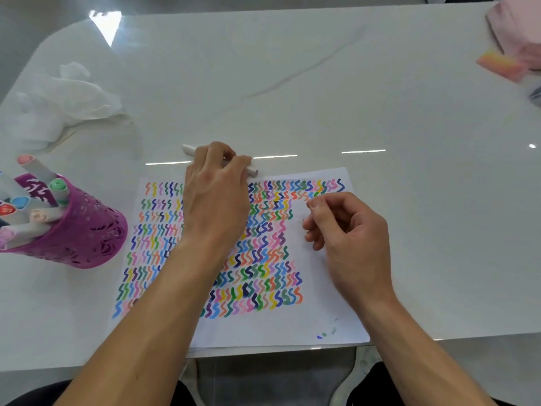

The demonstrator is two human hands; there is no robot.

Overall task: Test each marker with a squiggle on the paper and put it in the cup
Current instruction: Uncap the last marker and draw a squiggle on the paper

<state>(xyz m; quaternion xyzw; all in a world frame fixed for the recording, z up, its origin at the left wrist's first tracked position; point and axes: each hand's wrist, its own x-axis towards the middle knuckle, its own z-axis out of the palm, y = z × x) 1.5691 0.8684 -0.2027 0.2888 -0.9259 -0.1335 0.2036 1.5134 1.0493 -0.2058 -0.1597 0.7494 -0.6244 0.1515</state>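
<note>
White marker (pixel 189 149) lies just beyond the paper (pixel 322 288); left hand (pixel 216 194) curls round it, right hand (pixel 351 230) loosely curled, empty. Best gripped mid-barrel.

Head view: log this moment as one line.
left hand: grips marker on table | right hand: loosely curled over paper | cup: holds markers

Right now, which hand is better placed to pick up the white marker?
Left. The left hand curls over the white marker beyond the paper; the right hand is apart, over the paper.
</note>
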